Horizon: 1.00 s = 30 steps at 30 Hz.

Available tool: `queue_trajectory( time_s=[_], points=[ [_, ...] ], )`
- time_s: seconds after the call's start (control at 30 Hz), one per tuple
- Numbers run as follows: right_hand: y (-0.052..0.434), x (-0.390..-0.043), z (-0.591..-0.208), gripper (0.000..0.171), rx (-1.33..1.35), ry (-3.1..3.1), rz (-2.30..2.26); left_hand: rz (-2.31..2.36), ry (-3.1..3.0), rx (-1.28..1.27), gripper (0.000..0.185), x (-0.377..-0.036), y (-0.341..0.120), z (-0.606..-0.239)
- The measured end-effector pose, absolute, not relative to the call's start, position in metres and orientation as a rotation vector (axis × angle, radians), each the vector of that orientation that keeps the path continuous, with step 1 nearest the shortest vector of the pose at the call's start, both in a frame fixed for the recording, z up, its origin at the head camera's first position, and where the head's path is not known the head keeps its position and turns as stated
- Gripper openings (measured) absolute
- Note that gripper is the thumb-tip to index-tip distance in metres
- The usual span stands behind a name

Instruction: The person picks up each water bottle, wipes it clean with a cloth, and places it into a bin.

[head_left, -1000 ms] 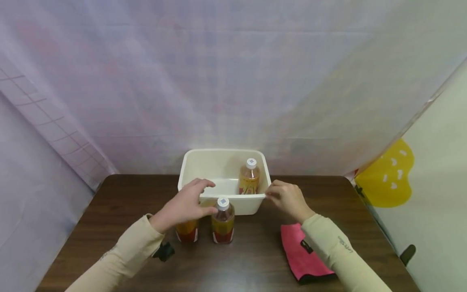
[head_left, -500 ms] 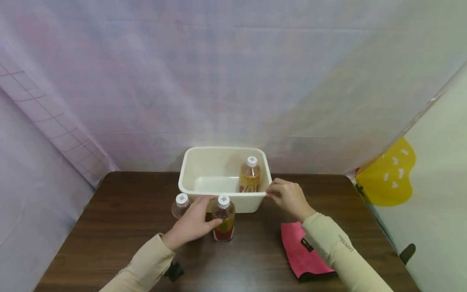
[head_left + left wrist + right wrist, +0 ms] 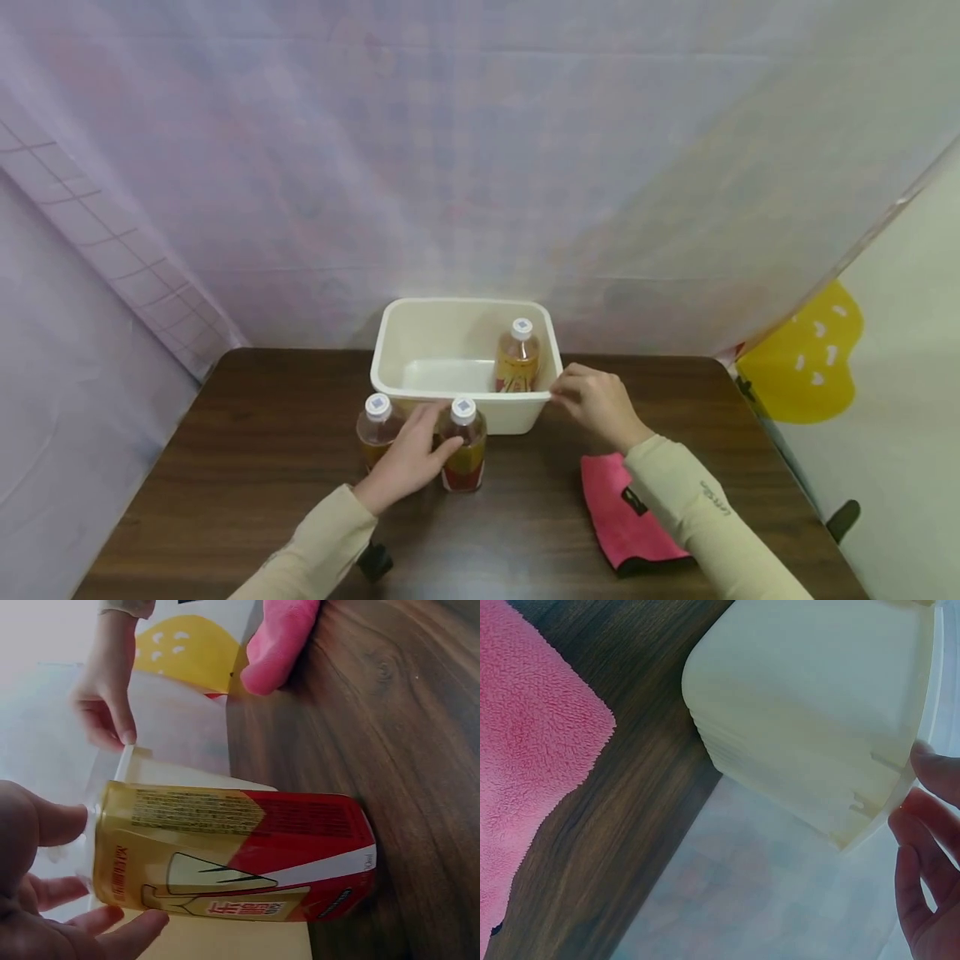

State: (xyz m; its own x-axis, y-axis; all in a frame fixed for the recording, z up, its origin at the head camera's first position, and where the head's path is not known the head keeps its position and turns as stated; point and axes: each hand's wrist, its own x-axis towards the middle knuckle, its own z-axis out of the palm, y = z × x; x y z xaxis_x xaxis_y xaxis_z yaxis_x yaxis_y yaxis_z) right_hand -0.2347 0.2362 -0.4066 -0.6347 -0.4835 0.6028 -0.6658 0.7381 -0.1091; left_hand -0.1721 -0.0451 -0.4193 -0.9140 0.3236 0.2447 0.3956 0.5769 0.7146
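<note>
Left hand: the left hand [image 3: 411, 457] reaches between two tea bottles on the tabletop [image 3: 247, 467], fingers loosely curved about the nearer tea bottle [image 3: 463, 446]; the left wrist view shows the fingertips [image 3: 112, 930] at its label but not a firm wrap.
Right hand: the right hand [image 3: 596, 404] pinches the right rim of the cream plastic tub [image 3: 420, 333], thumb and fingers [image 3: 930, 772] closed on the edge.
Bottle positions: the nearer tea bottle stands upright just in front of the tub; the second tea bottle [image 3: 375, 427] stands just beside it to the left; a third tea bottle [image 3: 517, 357] stands inside the tub at its right end.
Tipping risk: the left hand sits between two close, tall bottles, so a sideways brush of the knuckles could likely knock the second tea bottle over.
Slip risk: a light fingertip hold on a smooth label may let the bottle slide out when lifted.
Tub risk: the tub is steadied at one rim only; a bump against its front wall could skid or turn it.
Cloth: the pink cloth [image 3: 622, 517] lies under the right forearm, well apart from the bottles.
</note>
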Motion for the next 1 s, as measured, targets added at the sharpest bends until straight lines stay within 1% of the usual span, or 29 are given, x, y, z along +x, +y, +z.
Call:
queue_trajectory(
  time_s=[0.23,0.43,0.63,0.8,1.0],
  points=[
    [0.237,-0.234,-0.408,0.013,0.86,-2.383,0.443,-1.331,-2.693,-0.622,0.046,-0.174,-0.043,-0.425],
    [0.239,-0.233,-0.406,0.012,0.842,-2.406,0.447,-1.284,-2.673,-0.661,0.045,-0.177,-0.04,-0.424],
    [0.24,-0.224,-0.394,0.012,0.792,-2.552,0.406,-1.251,-2.701,-0.695,0.048,-0.179,-0.039,-0.423],
    [0.246,-0.205,-0.371,0.029,0.705,-2.611,0.423,-1.25,-2.705,-0.713,0.049,-0.181,-0.039,-0.421],
    [0.263,-0.168,-0.355,0.046,0.55,-2.627,0.506,-1.288,-2.694,-0.711,0.048,-0.181,-0.038,-0.419]
  ],
)
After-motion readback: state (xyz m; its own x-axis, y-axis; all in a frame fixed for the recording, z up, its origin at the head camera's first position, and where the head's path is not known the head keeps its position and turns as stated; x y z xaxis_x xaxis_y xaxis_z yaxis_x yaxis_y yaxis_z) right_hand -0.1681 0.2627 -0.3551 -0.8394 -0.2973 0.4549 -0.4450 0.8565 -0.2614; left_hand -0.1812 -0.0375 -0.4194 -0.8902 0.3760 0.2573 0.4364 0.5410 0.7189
